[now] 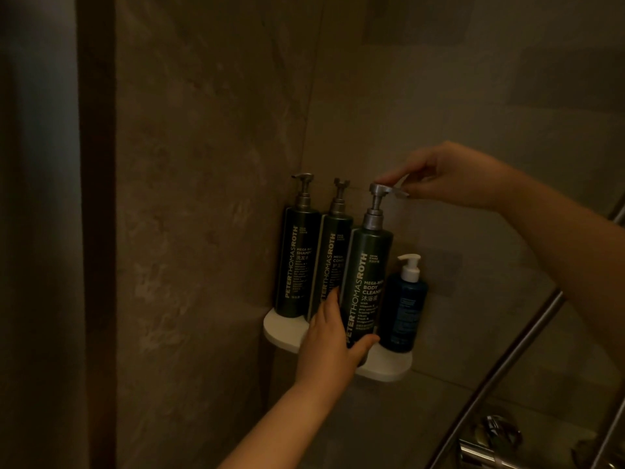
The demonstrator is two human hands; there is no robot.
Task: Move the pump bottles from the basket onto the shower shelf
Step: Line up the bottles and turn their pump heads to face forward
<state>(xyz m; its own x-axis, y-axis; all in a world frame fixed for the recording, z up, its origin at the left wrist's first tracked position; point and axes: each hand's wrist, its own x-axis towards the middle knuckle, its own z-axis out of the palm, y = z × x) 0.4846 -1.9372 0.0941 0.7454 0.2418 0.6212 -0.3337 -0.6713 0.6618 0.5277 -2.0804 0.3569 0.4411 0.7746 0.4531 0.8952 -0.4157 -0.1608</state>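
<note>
Head view: a white corner shelf [282, 328] is fixed where two stone-tiled walls [209, 164] meet, and four pump bottles stand at it. A dark shampoo bottle [296, 262] stands at the left end against the wall, with a dark conditioner bottle [333, 262] just beside it. A dark green body wash bottle [367, 275] is at the front edge, in front of the conditioner bottle and leaning slightly. Its base is hidden behind the hand, so I cannot tell whether it rests fully on the shelf. A small blue bottle [404, 309] with a white pump stands at the right end, just beside it.

The left hand [333, 350] grips the lower part of the body wash bottle, thumb across the front and fingers curled round behind it. The right hand [449, 176] pinches the spout of that bottle's metal pump [382, 189] between thumb and fingertips, its other fingers loosely bent. A metal rail [500, 370] slants across the lower right, above a chrome tap [490, 441].
</note>
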